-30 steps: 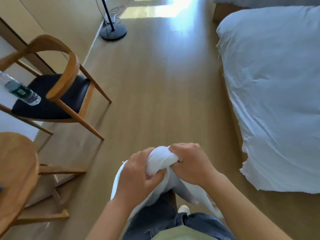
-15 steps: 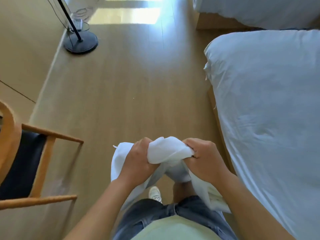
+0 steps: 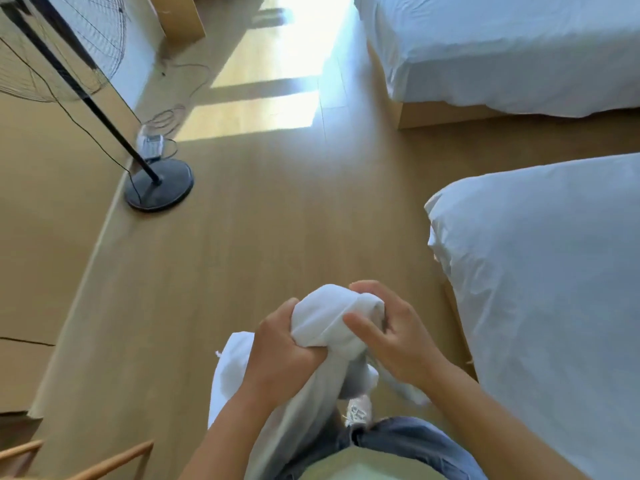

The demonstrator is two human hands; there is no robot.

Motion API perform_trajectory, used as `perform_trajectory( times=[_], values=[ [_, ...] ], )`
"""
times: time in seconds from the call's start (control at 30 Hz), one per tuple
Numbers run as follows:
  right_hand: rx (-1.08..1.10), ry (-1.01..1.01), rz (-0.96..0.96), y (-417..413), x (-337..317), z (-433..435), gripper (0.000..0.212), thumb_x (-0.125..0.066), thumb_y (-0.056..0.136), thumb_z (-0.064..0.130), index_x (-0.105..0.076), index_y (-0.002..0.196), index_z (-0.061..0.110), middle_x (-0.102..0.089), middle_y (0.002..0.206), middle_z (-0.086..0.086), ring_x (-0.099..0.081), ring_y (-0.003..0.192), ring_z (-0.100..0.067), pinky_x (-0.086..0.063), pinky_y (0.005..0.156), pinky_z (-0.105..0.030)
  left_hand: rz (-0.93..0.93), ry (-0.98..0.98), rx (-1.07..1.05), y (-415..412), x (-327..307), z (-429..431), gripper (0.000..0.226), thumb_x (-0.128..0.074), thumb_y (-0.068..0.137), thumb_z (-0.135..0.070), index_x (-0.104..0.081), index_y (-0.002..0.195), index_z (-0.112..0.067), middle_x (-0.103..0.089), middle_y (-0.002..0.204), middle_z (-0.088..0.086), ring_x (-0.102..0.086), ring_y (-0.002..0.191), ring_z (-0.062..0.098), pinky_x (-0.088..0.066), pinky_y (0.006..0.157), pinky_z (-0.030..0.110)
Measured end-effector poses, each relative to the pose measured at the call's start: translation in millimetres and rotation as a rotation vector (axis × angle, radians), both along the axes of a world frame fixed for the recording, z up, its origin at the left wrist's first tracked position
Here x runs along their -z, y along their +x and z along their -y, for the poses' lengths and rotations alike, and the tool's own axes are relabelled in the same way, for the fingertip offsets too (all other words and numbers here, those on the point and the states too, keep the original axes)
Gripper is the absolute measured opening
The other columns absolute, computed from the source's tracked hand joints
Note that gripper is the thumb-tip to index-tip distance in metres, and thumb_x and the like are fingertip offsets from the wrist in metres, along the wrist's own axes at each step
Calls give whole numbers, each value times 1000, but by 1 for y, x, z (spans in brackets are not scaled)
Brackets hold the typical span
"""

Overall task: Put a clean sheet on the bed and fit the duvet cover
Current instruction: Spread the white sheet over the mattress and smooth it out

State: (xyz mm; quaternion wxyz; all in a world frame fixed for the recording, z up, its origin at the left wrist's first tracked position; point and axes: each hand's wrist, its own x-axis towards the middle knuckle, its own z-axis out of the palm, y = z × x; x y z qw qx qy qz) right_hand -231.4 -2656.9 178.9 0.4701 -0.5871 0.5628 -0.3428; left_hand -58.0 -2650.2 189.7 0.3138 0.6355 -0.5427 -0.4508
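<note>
A bunched white cloth, sheet or duvet cover I cannot tell, is gathered in front of me at waist height, its loose end hanging down past my legs. My left hand is clenched around its lower left side. My right hand grips the bundle's right side, thumb pressed on the fabric and fingers partly loosened. The nearer bed, covered in white, lies just to my right. A second white-covered bed stands further off at the top right.
A standing fan has its black round base on the wood floor at left, with a pole, a cage head and a trailing cable. A wooden chair's rails show at the bottom left. Sunlight patches lie on the floor ahead.
My view has swung right and forward: the chair and table slid out at the left, the fan and second bed came in. Both hands kept hold of the cloth, the right fingers loosening.
</note>
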Motion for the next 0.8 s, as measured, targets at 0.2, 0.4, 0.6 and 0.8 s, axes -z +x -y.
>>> perform_trajectory(
  times=[0.2,0.4,0.6,0.8],
  values=[
    [153,-93,-76,1,16,192,51,-44,76,62,-50,68,13,-53,61,0,-50,59,-16,-44,58,-34,-36,36,-88,-27,7,181,35,-58,51,-17,-64,85,-19,-69,77,1,-66,71,15,-54,62,33],
    [265,-48,-102,-36,25,390,63,-39,76,66,-53,73,5,-56,66,-10,-50,65,-28,-43,61,-40,-48,93,58,-63,26,398,35,-56,50,-20,-61,82,-33,-68,74,-16,-65,71,2,-54,66,31],
    [554,-55,-103,-122,9,538,61,-39,77,66,-51,72,7,-54,64,-7,-50,63,-24,-43,60,-37,-32,70,329,-156,6,588,32,-57,50,-21,-61,81,-28,-67,74,-12,-65,72,7,-56,67,36],
    [790,-82,-110,-245,28,669,57,-40,78,66,-44,66,11,-49,59,-5,-43,57,-22,-39,55,-36,33,47,555,-290,17,750,33,-58,48,-20,-61,78,-35,-67,72,-19,-63,68,2,-50,59,24]
  ],
)
